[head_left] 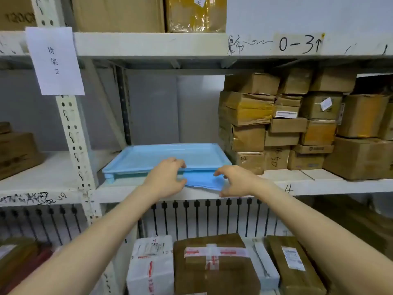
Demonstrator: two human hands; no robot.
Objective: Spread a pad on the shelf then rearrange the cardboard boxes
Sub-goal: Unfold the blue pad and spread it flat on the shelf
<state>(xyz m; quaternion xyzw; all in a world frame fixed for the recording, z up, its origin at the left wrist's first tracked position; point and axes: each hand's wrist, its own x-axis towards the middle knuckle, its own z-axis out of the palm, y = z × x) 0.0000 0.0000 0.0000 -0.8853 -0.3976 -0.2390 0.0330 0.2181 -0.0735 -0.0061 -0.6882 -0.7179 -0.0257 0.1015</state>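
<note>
Pad [165, 156] front edge gripped by left hand [163, 179], right hand [236, 182]; boxes [282, 124] alongside

Stockroom or parcel warehouse, white slotted-steel shelving [72, 133] with handwritten bay marks [299, 44] at upper right, paper rack sign [54, 60] at upper left, taped cardboard boxes [282, 124] stacked at right, labelled parcels [212, 262] along the bottom

Front rim of blue tray [148, 156] partly hidden behind left hand [164, 178], blue pad [202, 180] far part out of sight beneath tray, upper-left box [14, 11] cut by frame edge, parcel label [293, 257] print unreadably small
</note>
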